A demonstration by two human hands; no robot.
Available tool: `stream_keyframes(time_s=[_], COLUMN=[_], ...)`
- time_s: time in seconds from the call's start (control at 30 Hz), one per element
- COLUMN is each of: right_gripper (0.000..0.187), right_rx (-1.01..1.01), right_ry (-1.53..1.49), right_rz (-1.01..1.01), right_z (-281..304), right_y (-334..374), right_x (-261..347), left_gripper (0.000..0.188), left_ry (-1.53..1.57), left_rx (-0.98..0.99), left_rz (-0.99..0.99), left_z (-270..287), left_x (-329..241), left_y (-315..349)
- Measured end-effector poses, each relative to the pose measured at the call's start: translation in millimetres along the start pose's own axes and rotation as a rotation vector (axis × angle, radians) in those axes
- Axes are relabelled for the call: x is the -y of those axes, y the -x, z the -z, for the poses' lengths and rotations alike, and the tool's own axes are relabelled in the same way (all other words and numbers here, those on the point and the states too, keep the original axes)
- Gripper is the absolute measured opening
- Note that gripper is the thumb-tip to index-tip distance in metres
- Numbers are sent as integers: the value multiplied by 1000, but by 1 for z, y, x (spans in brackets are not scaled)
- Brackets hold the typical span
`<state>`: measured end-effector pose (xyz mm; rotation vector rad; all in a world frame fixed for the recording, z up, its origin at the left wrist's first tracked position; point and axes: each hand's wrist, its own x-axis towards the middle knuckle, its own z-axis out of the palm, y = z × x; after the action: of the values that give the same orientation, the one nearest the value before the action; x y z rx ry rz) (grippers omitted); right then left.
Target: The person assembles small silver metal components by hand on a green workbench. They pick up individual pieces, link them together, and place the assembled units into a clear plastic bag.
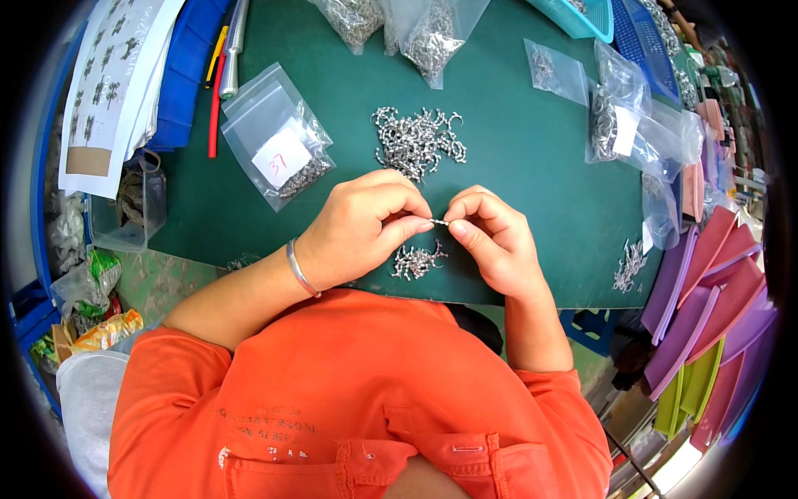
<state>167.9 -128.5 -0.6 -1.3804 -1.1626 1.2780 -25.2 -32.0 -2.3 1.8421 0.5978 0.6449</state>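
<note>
Between my two hands a short, thin twisted silver metal piece (439, 222) is stretched, one end pinched by each. My left hand (359, 218), with a bracelet (302, 270) at the wrist, closes thumb and forefinger on its left end. The thumb and forefinger of my right hand (496, 237) grip its right end. Just beyond the hands lies a larger heap of small curved silver metal pieces (416, 140). A smaller pile of similar pieces (417, 262) sits on the green table (332, 91) between my wrists, close to the front edge.
A clear bag with a white label (281, 158) lies left of the heap, near red and yellow pens (214, 116). More bags of metal parts (432, 41) are at the back; others (619, 125) lie right. A small silver pile (629, 268) sits at the right edge, beside coloured plastic pieces (706, 308).
</note>
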Motion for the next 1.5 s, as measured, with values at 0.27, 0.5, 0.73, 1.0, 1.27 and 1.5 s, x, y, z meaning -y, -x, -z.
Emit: stream_keyframes(time_s=[0.27, 0.5, 0.73, 1.0, 1.27, 1.5], right_gripper=[7, 7, 6, 6, 10, 7], right_rx=[7, -3, -36, -37, -123, -53], right_ry=[-111, -27, -56, 53, -312, -91], right_rz=[-54, 10, 82, 107, 18, 78], right_z=[0, 1, -4, -5, -14, -5], right_y=[1, 1, 2, 0, 6, 6], right_x=[-2, -3, -7, -5, -5, -6], left_gripper=[9, 9, 16, 15, 11, 10], left_ry=[35, 28, 141, 496, 543, 456], left_rx=[13, -11, -7, 112, 137, 127], left_rz=[50, 3, 73, 454, 526, 388], left_z=[-1, -2, -3, 2, 2, 0], left_x=[-3, -3, -4, -4, -3, -1], left_y=[2, 3, 3, 4, 2, 5])
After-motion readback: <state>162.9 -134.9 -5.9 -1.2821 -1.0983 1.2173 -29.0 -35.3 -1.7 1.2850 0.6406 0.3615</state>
